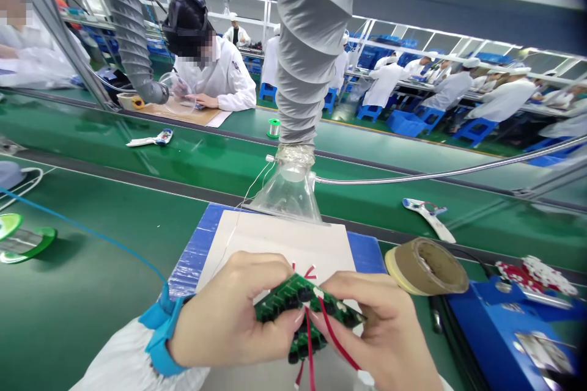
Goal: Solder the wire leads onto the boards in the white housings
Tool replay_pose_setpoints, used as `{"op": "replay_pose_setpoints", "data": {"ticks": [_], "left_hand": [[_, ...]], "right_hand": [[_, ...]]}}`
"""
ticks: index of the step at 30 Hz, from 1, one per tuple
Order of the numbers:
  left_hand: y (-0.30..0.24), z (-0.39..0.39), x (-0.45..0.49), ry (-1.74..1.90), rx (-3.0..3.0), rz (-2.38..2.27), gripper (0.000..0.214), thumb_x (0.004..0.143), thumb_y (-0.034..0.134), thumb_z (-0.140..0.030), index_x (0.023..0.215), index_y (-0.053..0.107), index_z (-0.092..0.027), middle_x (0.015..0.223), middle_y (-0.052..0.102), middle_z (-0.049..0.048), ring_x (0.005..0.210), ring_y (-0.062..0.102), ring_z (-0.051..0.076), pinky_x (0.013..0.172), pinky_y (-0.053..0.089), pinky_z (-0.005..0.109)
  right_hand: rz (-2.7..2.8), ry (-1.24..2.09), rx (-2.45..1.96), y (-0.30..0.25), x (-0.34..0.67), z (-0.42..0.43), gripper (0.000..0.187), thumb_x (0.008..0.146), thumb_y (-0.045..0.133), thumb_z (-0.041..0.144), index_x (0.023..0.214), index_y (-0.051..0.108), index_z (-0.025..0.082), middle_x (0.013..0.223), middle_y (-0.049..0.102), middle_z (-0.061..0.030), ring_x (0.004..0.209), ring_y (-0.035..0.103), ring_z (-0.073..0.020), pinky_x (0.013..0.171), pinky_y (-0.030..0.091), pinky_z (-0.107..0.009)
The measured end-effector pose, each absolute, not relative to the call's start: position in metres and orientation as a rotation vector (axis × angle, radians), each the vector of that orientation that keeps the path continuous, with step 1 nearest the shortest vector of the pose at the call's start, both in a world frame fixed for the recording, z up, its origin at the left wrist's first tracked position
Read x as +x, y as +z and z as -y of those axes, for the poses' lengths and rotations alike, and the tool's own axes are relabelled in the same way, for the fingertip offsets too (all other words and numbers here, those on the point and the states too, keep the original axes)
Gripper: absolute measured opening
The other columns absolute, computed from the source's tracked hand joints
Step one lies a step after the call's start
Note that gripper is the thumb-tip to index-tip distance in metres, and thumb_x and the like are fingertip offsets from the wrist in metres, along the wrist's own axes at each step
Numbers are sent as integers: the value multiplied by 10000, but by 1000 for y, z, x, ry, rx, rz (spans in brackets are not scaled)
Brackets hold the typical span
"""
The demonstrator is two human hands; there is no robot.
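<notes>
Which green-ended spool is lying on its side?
The near spool at the left edge; the far spool, beside the middle grey hose, stands upright.

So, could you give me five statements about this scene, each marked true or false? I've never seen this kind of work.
1. The left hand and right hand both hold green circuitry. True.
2. A blue band circles the right wrist. False: the blue band is on the left one.
3. A roll of tape lies near the right hand. True.
4. Yellow wires hang from the circuitry. False: the hanging wires are red.
5. The near green-ended spool lies on the right side of the view. False: it lies at the far left.
</notes>
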State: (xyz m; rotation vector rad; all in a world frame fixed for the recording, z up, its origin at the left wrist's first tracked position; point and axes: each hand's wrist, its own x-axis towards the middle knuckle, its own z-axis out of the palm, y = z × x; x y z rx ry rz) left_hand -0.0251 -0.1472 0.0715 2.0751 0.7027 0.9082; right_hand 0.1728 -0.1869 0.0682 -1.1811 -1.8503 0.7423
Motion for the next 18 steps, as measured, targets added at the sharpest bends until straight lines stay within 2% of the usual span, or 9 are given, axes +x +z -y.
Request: {"op": "replay_pose_setpoints", "data": {"ticks": [5, 13, 18], "left_hand": [[69, 152, -21, 959, 2079, -694, 117, 755, 550, -138, 640, 548, -160, 598, 611, 24, 538, 538, 109, 525, 397, 209], [71, 156, -19, 998, 2080, -682, 113, 783, 561, -149, 682, 612, -138, 591, 635, 43, 526, 571, 118, 520, 424, 212], [71, 157, -18, 1009, 2114, -672, 112, 781, 557, -147, 677, 600, -149, 594, 638, 44, 528, 579, 122, 515, 431, 209]], "right_hand": [[1896, 657, -1052, 78, 170, 185, 203, 819, 562, 103, 642, 637, 166, 545, 614, 15, 464, 530, -75, 448, 391, -179], [1838, 714, -1070, 72, 174, 189, 59, 744, 706, 149, 722, 690, 202, 604, 663, 27, 540, 594, -82, 466, 431, -157], [1873, 684, -1048, 69, 174, 188, 57, 747, 711, 148, 741, 683, 197, 618, 664, 22, 530, 580, -80, 476, 437, -168]]}}
